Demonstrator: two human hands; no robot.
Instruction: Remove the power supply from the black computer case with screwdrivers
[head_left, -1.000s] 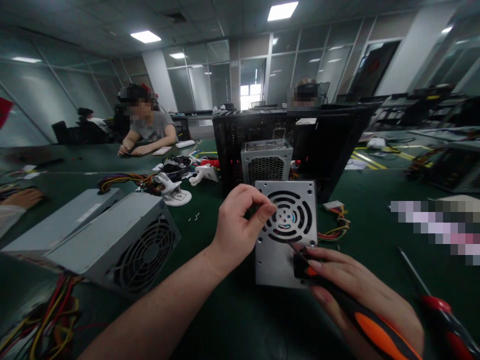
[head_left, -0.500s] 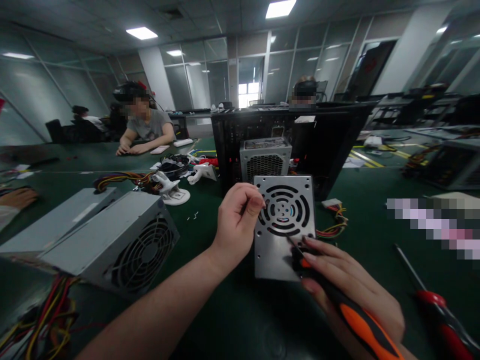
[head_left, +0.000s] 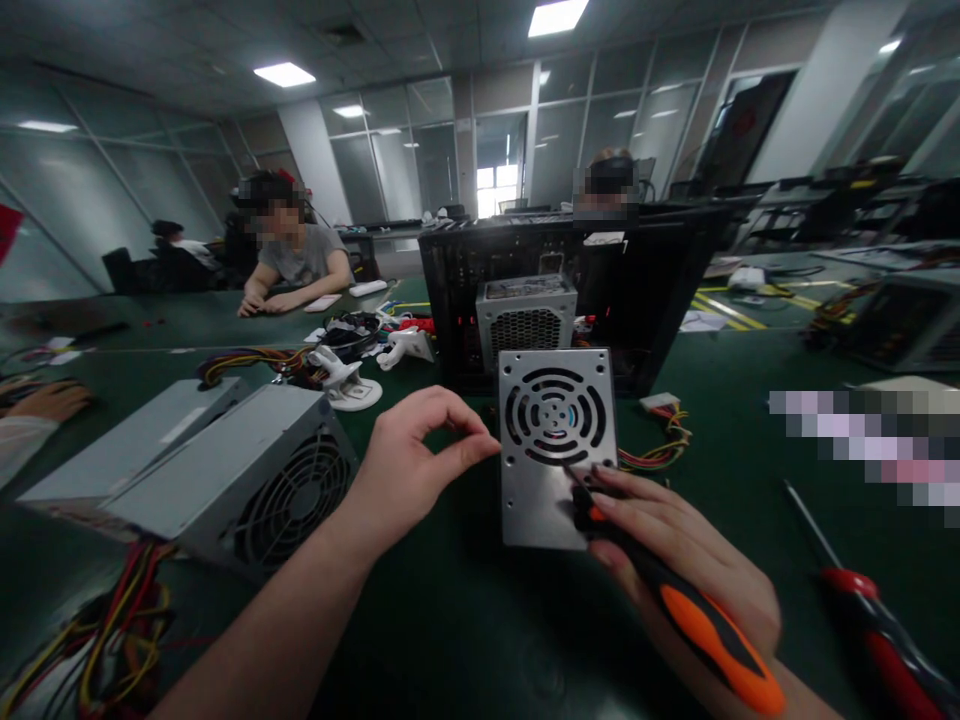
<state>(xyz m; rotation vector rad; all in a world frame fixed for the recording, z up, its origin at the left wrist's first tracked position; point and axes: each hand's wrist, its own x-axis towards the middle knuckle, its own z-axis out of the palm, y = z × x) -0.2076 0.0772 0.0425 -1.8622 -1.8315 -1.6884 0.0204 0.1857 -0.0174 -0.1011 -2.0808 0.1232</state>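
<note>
A silver power supply (head_left: 540, 505) with a slotted round fan grille stands on the table in front of me. My right hand (head_left: 694, 545) is wrapped round an orange-and-black screwdriver (head_left: 709, 635), its shaft pointing at the metal face just below the grille. The fingers of that hand also lie against the power supply's right edge. At the left edge, my left hand (head_left: 409, 465) is closed in a pinch, thumb and forefinger together. Whatever the pinch may hold is too small to make out.
Two grey power supplies (head_left: 225, 450) lie at left with loose cables (head_left: 124, 640). An open black computer case (head_left: 637, 300) stands behind. A red-and-black screwdriver (head_left: 874, 620) lies at right. White stands (head_left: 345, 385) sit mid-left. Another person (head_left: 296, 255) sits across the table.
My left hand has drawn back from the front of the grille to the power supply's left side, lower down. My right hand keeps its hold on the screwdriver.
</note>
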